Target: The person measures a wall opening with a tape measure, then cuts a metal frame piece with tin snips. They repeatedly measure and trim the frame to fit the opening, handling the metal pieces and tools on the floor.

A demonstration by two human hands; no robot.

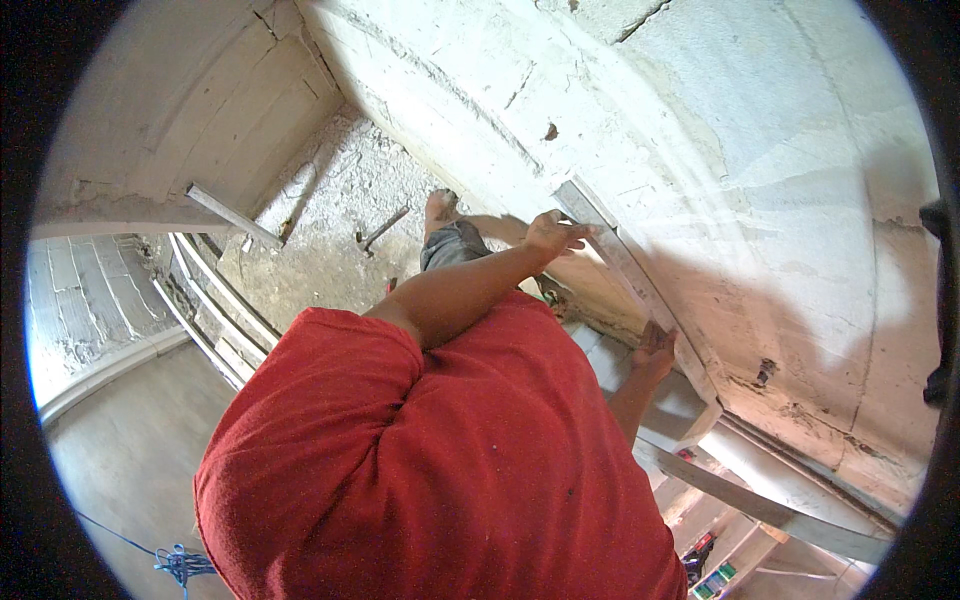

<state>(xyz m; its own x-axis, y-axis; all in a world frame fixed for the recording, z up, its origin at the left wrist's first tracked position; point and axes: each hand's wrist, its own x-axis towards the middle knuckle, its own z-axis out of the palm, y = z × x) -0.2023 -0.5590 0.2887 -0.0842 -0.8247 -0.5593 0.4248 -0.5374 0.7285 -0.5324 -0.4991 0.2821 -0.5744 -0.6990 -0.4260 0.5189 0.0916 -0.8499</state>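
Note:
A long, straight, greyish bar [632, 272] lies along the pale plastered wall, slanting from the upper middle down to the right. My left hand [557, 237] reaches across to its upper part, fingers closed at the edge. Lower down, my right hand [655, 347] grips the same bar from its near side, its fingers bent. A short grey piece [588, 204] sits at the bar's upper end, against the wall; whether it is joined to the bar I cannot tell.
A hammer-like tool [386, 229] lies on the rough, debris-strewn floor near my bare foot [440, 203]. Further left are a metal bar [235, 215] and several pale rails [215, 300]. Blue cord [185, 563] lies bottom left; a long strip [780, 512] crosses the lower right.

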